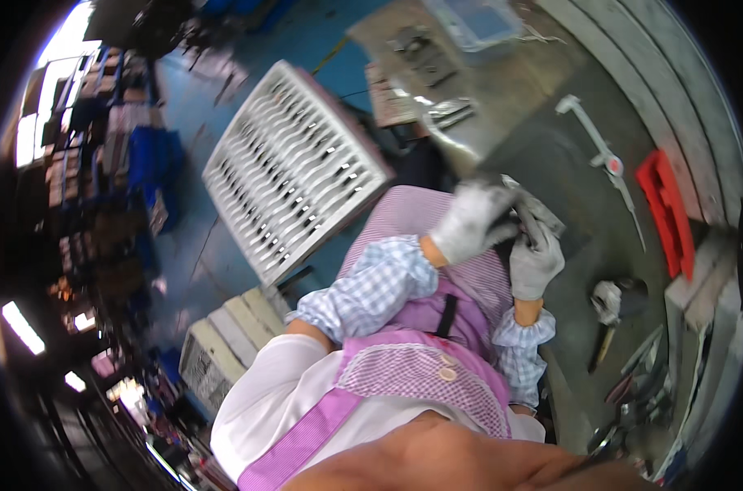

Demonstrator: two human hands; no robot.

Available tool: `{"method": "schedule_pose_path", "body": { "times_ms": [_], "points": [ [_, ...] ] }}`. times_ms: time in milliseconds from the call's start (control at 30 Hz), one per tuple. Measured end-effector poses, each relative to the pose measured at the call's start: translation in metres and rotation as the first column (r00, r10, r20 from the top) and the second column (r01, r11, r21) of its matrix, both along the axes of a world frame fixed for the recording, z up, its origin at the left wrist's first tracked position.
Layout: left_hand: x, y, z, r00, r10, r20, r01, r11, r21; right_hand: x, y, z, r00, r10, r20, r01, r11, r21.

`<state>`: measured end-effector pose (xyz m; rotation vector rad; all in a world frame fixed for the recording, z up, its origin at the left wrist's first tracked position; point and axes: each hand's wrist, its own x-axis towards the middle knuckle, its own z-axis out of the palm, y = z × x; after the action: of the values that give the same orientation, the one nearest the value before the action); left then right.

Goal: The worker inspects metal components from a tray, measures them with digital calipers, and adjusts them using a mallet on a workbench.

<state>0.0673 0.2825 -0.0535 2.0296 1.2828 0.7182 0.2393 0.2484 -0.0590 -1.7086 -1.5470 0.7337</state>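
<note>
Both of my hands wear pale work gloves and meet in front of my lap, at the edge of the grey workbench. My right hand has its fingers closed round a flat grey metal part. Just beside it, my left hand is bent toward the same part, smeared by motion, so its grip is unclear. On the bench beyond lies a caliper with a red spot on its slider. A tool with a pale wrapped head and a dark handle rests nearer, to the right.
A red plastic holder lies at the bench's right side. Far back are a clear plastic bin and dark metal pieces. To the left stands a white slatted tray with rows of curved parts. Several hand tools crowd the near right.
</note>
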Motion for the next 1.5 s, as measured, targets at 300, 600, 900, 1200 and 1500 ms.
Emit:
{"method": "schedule_pose_path", "body": {
  "times_ms": [300, 600, 900, 1200, 1500],
  "points": [
    [-0.269, -0.013, -0.041, 0.622, 0.720, -0.307, -0.779, 0.530, -0.337, -0.012, 0.008, -0.023, 0.999, 0.051, -0.017, -0.052, 0.998, -0.037],
    [-0.364, 0.016, -0.182, 0.688, 0.702, -0.183, -0.719, 0.694, -0.041, -0.046, 0.008, -0.037, 0.940, -0.036, 0.339, -0.056, 0.964, 0.259],
    [-0.347, 0.003, -0.180, 0.500, 0.675, -0.542, -0.748, 0.652, 0.122, -0.047, 0.005, -0.036, 0.913, -0.073, 0.401, -0.048, 0.957, 0.284],
    [-0.370, 0.042, -0.124, 0.509, 0.136, -0.850, -0.592, 0.772, -0.232, -0.024, 0.004, -0.018, 0.965, 0.101, 0.241, -0.134, 0.983, 0.126],
    [-0.070, -0.007, 0.038, 0.945, -0.166, -0.281, 0.081, 0.954, -0.289, -0.035, 0.005, 0.040, 0.897, 0.441, -0.037, -0.434, 0.860, -0.269]
  ]
}}
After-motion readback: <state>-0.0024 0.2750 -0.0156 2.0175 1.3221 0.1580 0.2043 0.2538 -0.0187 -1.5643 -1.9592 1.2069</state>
